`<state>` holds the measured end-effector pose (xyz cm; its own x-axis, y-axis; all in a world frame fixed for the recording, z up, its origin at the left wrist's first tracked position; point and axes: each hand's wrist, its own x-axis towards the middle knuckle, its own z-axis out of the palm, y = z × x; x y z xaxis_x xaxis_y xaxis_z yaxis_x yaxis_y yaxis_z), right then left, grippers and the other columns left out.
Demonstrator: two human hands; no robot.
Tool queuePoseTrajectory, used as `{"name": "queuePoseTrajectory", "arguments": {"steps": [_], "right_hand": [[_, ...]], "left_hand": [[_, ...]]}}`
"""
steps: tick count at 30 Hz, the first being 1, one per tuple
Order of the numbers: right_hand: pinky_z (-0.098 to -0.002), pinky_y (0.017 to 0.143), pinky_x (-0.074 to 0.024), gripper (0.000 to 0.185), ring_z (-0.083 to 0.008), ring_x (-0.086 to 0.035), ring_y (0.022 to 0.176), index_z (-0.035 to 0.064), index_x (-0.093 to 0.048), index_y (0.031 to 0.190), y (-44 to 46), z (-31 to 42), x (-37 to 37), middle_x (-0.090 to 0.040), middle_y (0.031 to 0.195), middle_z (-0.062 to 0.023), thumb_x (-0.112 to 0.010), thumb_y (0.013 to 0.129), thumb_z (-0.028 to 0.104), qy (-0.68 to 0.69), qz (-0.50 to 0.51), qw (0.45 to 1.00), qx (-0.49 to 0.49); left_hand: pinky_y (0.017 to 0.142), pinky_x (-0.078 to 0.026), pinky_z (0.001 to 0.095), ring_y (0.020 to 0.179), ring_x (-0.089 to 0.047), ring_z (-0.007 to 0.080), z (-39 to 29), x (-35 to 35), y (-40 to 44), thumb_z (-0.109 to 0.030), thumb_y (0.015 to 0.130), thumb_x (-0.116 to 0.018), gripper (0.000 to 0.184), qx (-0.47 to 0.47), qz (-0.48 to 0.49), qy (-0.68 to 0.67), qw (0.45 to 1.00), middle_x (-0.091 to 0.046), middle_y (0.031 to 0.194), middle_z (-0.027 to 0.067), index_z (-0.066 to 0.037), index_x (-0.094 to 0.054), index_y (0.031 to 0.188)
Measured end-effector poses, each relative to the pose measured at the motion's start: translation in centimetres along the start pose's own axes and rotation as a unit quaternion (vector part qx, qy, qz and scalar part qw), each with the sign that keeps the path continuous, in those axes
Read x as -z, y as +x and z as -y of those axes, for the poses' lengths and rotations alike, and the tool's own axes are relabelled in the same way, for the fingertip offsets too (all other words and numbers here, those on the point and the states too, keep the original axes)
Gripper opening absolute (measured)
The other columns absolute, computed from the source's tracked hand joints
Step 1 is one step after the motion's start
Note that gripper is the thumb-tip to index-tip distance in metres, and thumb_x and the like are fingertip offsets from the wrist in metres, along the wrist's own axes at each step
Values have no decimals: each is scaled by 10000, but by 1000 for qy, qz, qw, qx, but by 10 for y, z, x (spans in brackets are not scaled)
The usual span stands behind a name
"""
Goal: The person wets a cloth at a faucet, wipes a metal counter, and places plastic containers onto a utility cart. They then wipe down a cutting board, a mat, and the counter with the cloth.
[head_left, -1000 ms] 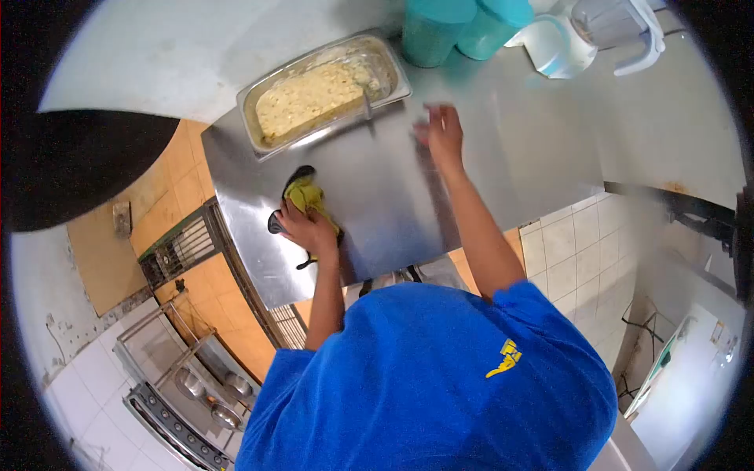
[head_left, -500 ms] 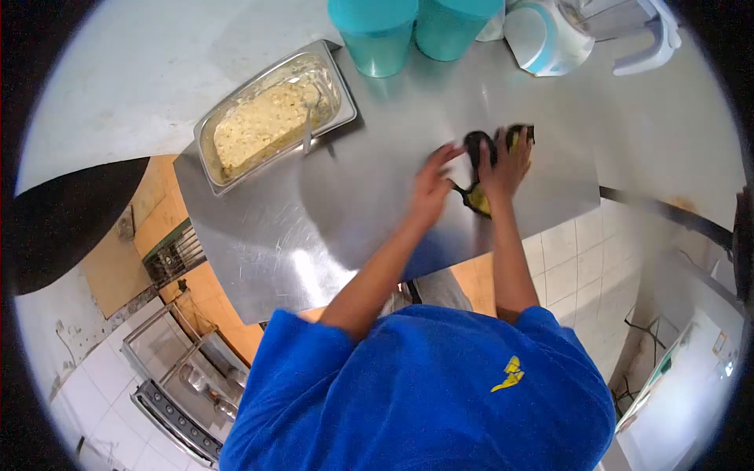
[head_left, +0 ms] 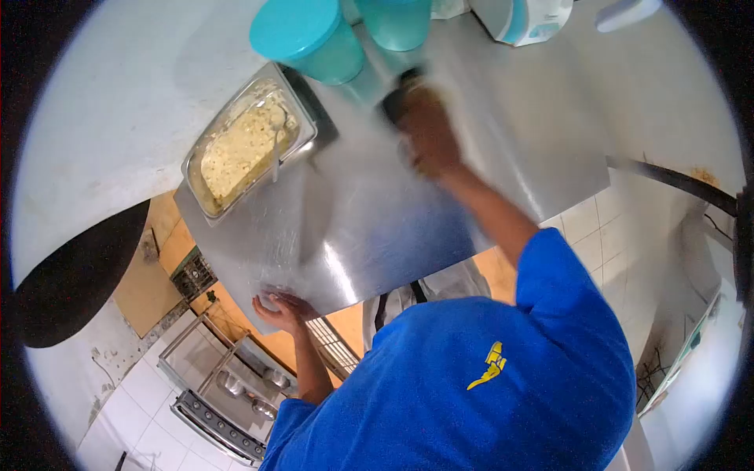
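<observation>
On the steel table, my right hand is pressed over a soft-looking black and yellow thing. Motion blurs both the fingers and the thing, so its kind does not show. Dark parts of it stick out beyond the fingertips, toward the back of the table. My left hand is at the front left corner, fingers apart and curved, holding nothing. A steel pan at the back left contains a pale yellow chunky mixture, with a spoon resting in it.
Two turquoise lidded tubs stand along the back edge. A white and turquoise appliance is at the back right, against the wall. Below the table on the left are a stove and a rack with metal pots.
My left hand has left the black and yellow thing and moved to the front left corner. My right hand has moved left with the thing. The view has shifted and turned.
</observation>
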<state>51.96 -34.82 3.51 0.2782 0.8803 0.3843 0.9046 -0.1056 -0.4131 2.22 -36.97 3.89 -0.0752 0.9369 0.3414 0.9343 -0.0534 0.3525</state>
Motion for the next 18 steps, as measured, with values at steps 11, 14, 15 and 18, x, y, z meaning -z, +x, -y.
{"name": "queuePoseTrajectory", "arguments": {"steps": [11,14,15,18], "right_hand": [[-428,863,-362,263,-355,-482,970,11,-552,990,-26,-93,44,-536,1000,-201,-508,805,191,-112,13,970,-216],[-425,828,-401,247,-335,-502,977,22,-575,960,-3,41,22,-542,990,-213,-524,790,193,52,260,961,-77],[-434,865,-388,263,-333,-486,1021,40,-568,1005,-26,45,26,-534,1039,-199,-522,791,187,56,224,972,-31],[-454,959,-348,325,-322,-437,1137,78,-546,1104,-61,28,45,-498,1175,-167,-514,795,172,22,177,984,-28]], "left_hand": [[997,-298,463,1169,-392,411,39,0,-10,-384,918,-400,578,-5,43,21,999,-406,1260,291,110,-397,1218],[1001,-294,456,1154,-402,419,21,3,-11,-388,925,-369,570,17,18,2,1000,-419,1252,290,104,-413,1210],[1001,-294,457,1154,-403,417,20,1,-11,-382,929,-360,561,20,9,-3,1000,-418,1254,286,104,-421,1204],[998,-298,458,1149,-412,414,19,1,-11,-362,935,-345,537,20,-5,16,1000,-434,1243,282,106,-446,1178]]}}
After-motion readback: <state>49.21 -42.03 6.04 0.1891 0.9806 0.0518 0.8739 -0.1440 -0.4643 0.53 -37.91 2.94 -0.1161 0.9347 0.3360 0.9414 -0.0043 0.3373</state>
